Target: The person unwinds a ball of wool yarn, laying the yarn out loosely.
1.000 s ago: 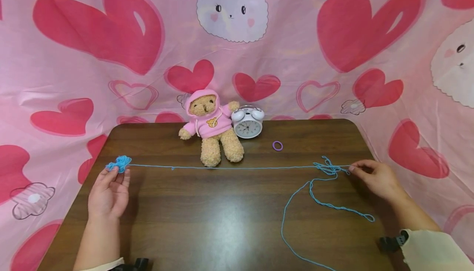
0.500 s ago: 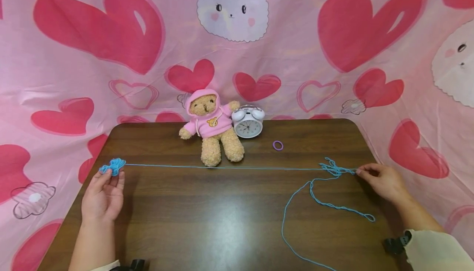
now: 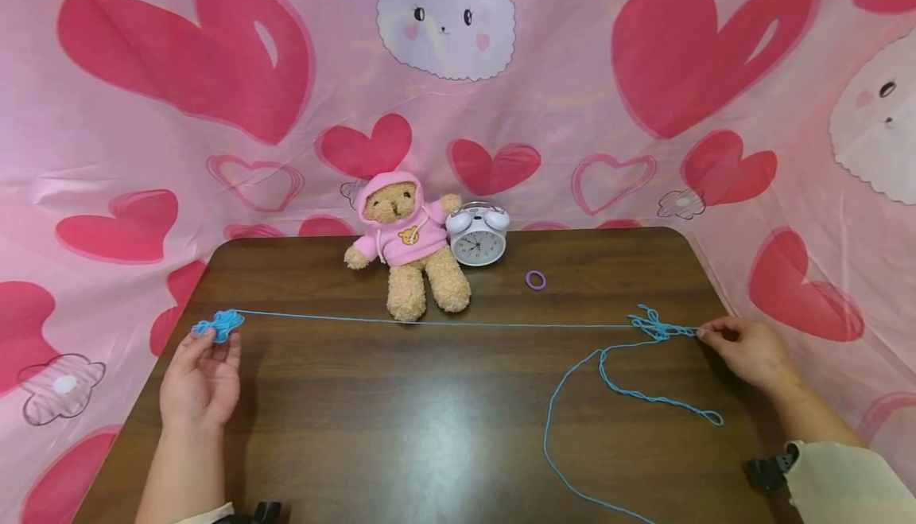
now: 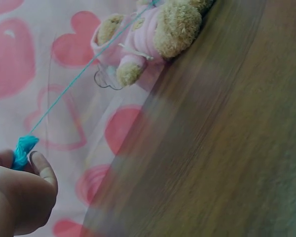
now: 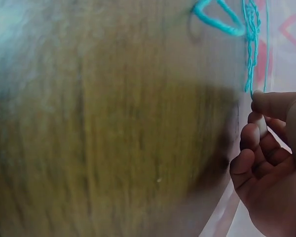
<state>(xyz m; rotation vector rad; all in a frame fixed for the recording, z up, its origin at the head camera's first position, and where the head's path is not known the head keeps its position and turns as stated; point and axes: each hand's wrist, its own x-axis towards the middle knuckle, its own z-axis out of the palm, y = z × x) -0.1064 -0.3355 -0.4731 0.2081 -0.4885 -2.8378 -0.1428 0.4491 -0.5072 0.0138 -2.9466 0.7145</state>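
Observation:
My left hand (image 3: 200, 385) pinches a small bundle of blue yarn (image 3: 219, 325) above the table's left side. From that bundle a single taut strand (image 3: 429, 324) runs across to the right. There my right hand (image 3: 747, 353) pinches yarn between thumb and index finger, its other fingers curled in the right wrist view. A loose tangle of blue yarn (image 3: 654, 325) hangs beside the right fingertips. A looped tail (image 3: 658, 401) and a long strand (image 3: 548, 436) trail from it toward the table's front edge. In the left wrist view the bundle (image 4: 24, 153) sits between thumb and fingers.
A teddy bear (image 3: 408, 242) in a pink hoodie sits at the back of the brown table (image 3: 343, 444), against the pink heart-patterned cloth (image 3: 558, 126). Beside it stands a white alarm clock (image 3: 478, 238). A purple ring (image 3: 535, 280) lies to the clock's right.
Both hands have moved outward, the left slightly left and the right rightward. The tangle has shifted right with the right hand, and the strand between the hands has grown longer.

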